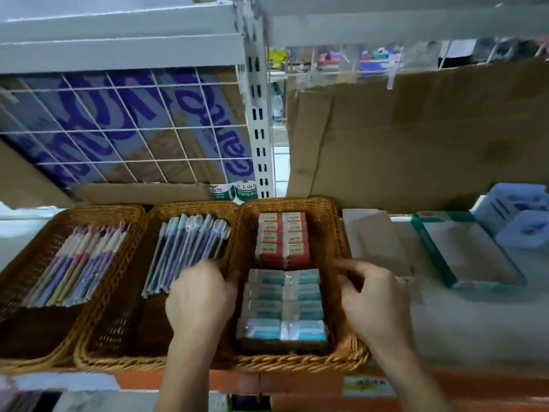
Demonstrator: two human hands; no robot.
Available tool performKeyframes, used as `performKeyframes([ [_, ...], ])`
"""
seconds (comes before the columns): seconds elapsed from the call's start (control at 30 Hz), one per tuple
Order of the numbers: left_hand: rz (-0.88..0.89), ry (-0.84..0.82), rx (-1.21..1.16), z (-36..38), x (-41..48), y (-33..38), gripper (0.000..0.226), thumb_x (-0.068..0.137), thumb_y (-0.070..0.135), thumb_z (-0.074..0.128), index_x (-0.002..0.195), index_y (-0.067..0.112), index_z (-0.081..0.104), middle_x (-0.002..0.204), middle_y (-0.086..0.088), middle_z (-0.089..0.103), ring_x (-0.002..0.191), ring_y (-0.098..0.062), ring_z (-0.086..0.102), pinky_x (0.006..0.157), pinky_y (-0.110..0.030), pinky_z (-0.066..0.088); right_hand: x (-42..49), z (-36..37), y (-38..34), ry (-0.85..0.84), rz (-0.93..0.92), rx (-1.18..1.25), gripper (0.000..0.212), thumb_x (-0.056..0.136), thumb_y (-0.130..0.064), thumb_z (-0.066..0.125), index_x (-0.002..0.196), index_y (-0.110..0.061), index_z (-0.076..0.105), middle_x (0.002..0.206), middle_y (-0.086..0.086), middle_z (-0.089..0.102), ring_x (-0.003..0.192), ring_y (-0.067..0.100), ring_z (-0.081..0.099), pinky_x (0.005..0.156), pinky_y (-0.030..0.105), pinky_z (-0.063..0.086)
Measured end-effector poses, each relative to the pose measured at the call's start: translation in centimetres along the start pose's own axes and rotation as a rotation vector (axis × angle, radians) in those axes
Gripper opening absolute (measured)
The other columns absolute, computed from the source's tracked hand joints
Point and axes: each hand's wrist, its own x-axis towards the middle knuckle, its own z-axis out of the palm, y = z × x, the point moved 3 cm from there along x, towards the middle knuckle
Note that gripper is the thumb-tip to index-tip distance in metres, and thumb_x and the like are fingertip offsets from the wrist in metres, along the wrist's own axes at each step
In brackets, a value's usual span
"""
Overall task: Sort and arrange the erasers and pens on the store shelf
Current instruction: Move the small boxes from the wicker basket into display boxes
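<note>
As left hand (pixel 202 295) and right hand (pixel 371 298) grip the eraser basket (pixel 297 359), curled fingers (pixel 346 264) hide their own tips.

Left hand (pixel 199 298), right hand (pixel 375 301), both curled.

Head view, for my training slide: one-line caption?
Left hand and right hand grip the sides of a wicker basket of red erasers and blue erasers, beside two pen baskets.
</note>
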Motion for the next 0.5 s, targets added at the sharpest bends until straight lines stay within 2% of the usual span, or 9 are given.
performKeyframes([
  [0.13, -0.079, 0.079, 0.014, -0.3, 0.1, -1.2, 0.024, 0.088, 0.037, 0.058, 0.098, 0.017, 0.067, 0.091, -0.011, 0.067, 0.087, -0.034, 0.063, 0.065, -0.032, 0.044, 0.1, 2.4, -0.1, -0.053, -0.014, 0.071, 0.025, 0.087, -0.016, 0.063, 0.107, -0.028, 0.071, 0.103, -0.008, 0.071, 0.094, 0.013, 0.065, 0.083, 0.028, 0.052],
  [0.27, -0.088, 0.124, 0.065, 0.1, -0.6, -1.3, 0.021, 0.090, 0.030, 0.056, 0.098, 0.014, 0.067, 0.092, -0.012, 0.065, 0.087, -0.033, 0.063, 0.061, -0.030, 0.035, -0.3, 3.8, 0.5, -0.050, -0.021, 0.109, 0.023, 0.087, -0.014, 0.064, 0.103, -0.028, 0.071, 0.088, -0.009, 0.071, 0.066, 0.008, 0.061, 0.057, 0.017, 0.044],
  [0.3, -0.092, 0.121, 0.079, 0.4, -0.8, -1.1, 0.020, 0.091, 0.028, 0.056, 0.098, 0.012, 0.066, 0.093, -0.012, 0.064, 0.087, -0.032, 0.062, 0.060, -0.030, 0.035, -0.3, 3.9, 0.7, -0.045, -0.025, 0.121, 0.022, 0.086, -0.013, 0.064, 0.102, -0.028, 0.071, 0.085, -0.008, 0.071, 0.060, 0.007, 0.059, 0.054, 0.019, 0.045],
  [0.37, -0.105, 0.116, 0.102, 0.9, -1.1, -0.9, 0.021, 0.091, 0.027, 0.056, 0.098, 0.010, 0.067, 0.097, -0.013, 0.062, 0.089, -0.032, 0.060, 0.062, -0.032, 0.035, -0.3, 3.8, 1.0, -0.026, -0.022, 0.139, 0.022, 0.086, -0.012, 0.065, 0.101, -0.026, 0.071, 0.082, -0.005, 0.071, 0.060, 0.011, 0.061, 0.057, 0.031, 0.051],
  [0.4, -0.101, 0.117, 0.107, 1.1, -1.2, -0.9, 0.021, 0.091, 0.027, 0.056, 0.099, 0.010, 0.067, 0.100, -0.012, 0.060, 0.092, -0.032, 0.059, 0.063, -0.032, 0.037, -0.3, 3.8, 1.2, -0.012, -0.017, 0.137, 0.022, 0.085, -0.011, 0.065, 0.100, -0.025, 0.072, 0.081, -0.006, 0.070, 0.063, 0.012, 0.061, 0.061, 0.032, 0.052],
  [0.5, -0.064, 0.126, 0.103, 1.6, -1.4, -0.4, 0.020, 0.089, 0.023, 0.059, 0.106, 0.017, 0.067, 0.113, -0.009, 0.055, 0.098, -0.030, 0.057, 0.066, -0.032, 0.045, -0.6, 3.9, 1.6, 0.028, -0.008, 0.119, 0.022, 0.085, -0.008, 0.065, 0.099, -0.023, 0.072, 0.081, -0.005, 0.068, 0.067, 0.011, 0.057, 0.062, 0.025, 0.044],
])
